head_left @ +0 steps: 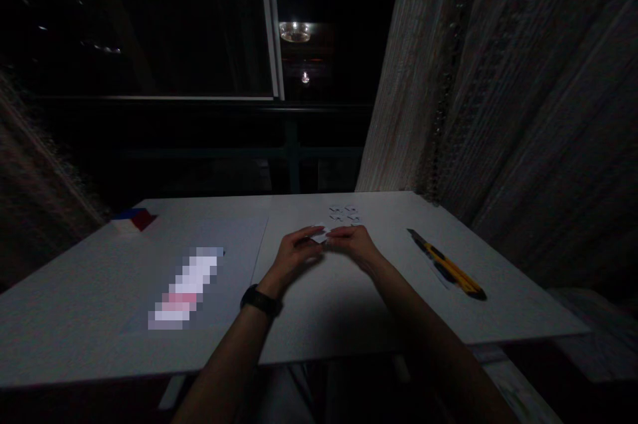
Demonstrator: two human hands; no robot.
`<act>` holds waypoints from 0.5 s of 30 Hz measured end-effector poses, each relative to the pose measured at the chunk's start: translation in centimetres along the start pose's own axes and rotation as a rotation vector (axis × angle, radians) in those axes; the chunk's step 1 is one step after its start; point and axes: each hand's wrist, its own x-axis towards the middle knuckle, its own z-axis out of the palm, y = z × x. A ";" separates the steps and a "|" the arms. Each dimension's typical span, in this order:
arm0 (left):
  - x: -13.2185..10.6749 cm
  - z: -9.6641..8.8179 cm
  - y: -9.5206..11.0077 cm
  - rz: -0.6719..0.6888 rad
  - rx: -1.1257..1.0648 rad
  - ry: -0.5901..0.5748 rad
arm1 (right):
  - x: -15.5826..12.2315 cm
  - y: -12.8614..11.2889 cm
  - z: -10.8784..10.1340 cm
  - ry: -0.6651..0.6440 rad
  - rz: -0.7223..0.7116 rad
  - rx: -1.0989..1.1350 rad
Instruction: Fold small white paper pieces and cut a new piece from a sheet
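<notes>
Over the middle of the white table, my left hand (pixel 299 248) and my right hand (pixel 353 243) meet with fingers closed on one small white piece of paper (pixel 319 236). A dark watch (pixel 260 301) sits on my left wrist. Just beyond my fingertips lie several small white pieces with dark marks (pixel 343 214), set out in rows. To the right of my right forearm is a yellow and black utility knife (pixel 448 268), its blade end pointing away from me. Dim light and my fingers hide part of the held piece.
The white table (pixel 309 341) ends at a dark window area. On its left lie a large pale sheet (pixel 249 238) and a bright, pixelated rectangular object (pixel 187 284). A blue, red and white block (pixel 133 219) stands at the far left. Curtains (pixel 399 92) hang on both sides.
</notes>
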 end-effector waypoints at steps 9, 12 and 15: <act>0.6 0.1 -0.5 0.216 0.375 0.217 | 0.0 0.0 0.3 0.060 0.013 -0.011; 0.3 0.2 -0.3 0.296 0.450 0.197 | 0.0 0.0 0.3 0.087 0.019 0.002; 0.1 0.4 -0.1 0.348 0.501 0.186 | 0.0 -0.2 0.2 0.091 0.021 0.008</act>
